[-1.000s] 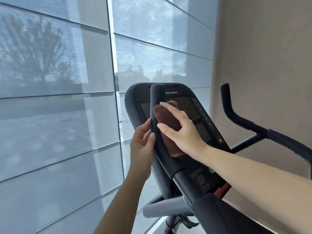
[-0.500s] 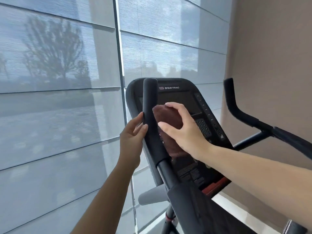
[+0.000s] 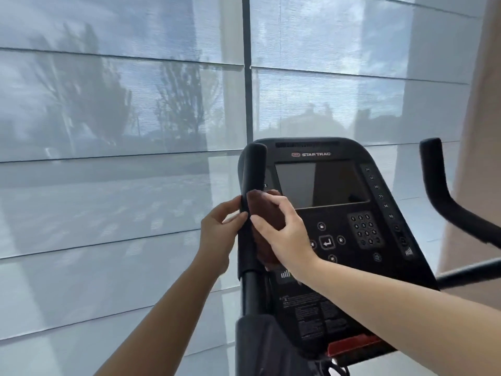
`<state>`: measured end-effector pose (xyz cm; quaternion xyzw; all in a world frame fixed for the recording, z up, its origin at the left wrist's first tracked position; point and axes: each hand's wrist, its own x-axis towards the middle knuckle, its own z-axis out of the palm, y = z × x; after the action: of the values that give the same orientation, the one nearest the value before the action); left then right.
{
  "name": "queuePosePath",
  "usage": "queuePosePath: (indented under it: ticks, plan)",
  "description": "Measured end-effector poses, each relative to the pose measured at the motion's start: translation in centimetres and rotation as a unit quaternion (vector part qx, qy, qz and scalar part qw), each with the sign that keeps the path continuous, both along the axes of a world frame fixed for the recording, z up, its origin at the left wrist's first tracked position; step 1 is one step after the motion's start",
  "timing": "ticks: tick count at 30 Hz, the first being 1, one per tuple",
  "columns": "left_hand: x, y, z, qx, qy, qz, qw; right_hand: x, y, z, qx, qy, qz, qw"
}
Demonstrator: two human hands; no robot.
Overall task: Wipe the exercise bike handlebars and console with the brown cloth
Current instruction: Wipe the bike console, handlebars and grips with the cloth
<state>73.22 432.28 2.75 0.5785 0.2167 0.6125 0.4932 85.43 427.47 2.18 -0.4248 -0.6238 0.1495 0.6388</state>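
The right hand (image 3: 284, 234) pressed the brown cloth (image 3: 264, 213) under curled fingers against the left handlebar (image 3: 252, 185), while the left hand (image 3: 219, 229) pinched that bar's opposite side.

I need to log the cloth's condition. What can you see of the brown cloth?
The brown cloth looks like soft, napped terry, bunched into a wad. The right hand presses it against the inner side of the upright left handlebar, in front of the console. Fingers cover most of it; its lower end shows beneath the palm.
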Motion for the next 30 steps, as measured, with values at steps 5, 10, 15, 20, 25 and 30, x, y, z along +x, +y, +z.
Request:
queuePosePath:
  ticks: [5,10,15,20,25,30]
  plan:
    - [-0.1,0.2,0.0,-0.008,0.001,0.013,1.000,1.0,1.3,2.1,0.063,0.068,-0.021,0.995]
    - [0.1,0.3,0.0,-0.010,0.005,0.024,1.000,0.6,4.1,6.0,0.121,0.148,0.009,0.982]
    - [0.2,0.3,-0.1,-0.024,-0.008,0.010,1.000,1.0,3.2,1.9,0.101,0.101,0.074,0.987]
    - [0.3,-0.2,0.1,-0.026,-0.008,0.005,1.000,1.4,2.1,0.7,0.070,0.057,0.070,0.993]
    - [0.4,-0.2,-0.1,-0.029,-0.014,0.025,0.999,1.4,3.9,6.0,0.134,0.140,0.021,0.981]
    - [0.3,0.0,-0.2,-0.026,-0.005,0.023,0.999,1.0,4.5,5.1,0.119,0.158,0.072,0.978]
